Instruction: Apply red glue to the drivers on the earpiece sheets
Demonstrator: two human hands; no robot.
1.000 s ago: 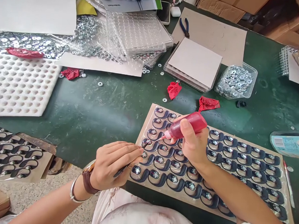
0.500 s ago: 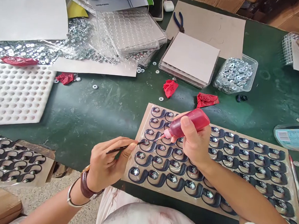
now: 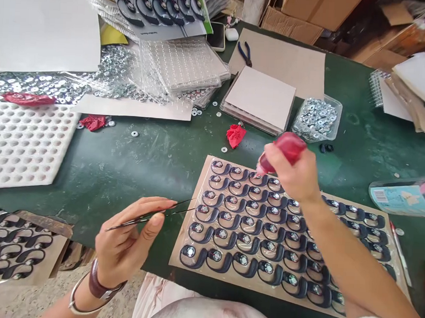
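Observation:
My left hand (image 3: 128, 242) pinches a pair of thin dark tweezers (image 3: 143, 218), its tips spread apart near the left edge of a brown cardboard sheet (image 3: 184, 233). On that sheet, under clear film, lie rows of dark hook-shaped pieces (image 3: 266, 272), each with a shiny round part. My right hand (image 3: 299, 175) grips a red squeeze bottle (image 3: 287, 147), tilted with its nozzle down to the left over the upper rows. The bottle and fingers are slightly blurred. My right forearm hides part of the rows.
A clear tub of metal washers (image 3: 317, 119) stands behind, beside stacked trays topped with white card (image 3: 262, 95). Pliers (image 3: 245, 54) lie further back. Red crumpled cloth (image 3: 235, 135) sits mid-table. At left are a white dimpled tray (image 3: 24, 144) and loose washers (image 3: 113, 68).
My right hand has moved up and right with the bottle. My left hand has drawn back to the left, and the tweezers' tips have come off the piece and spread. The view has shifted slightly.

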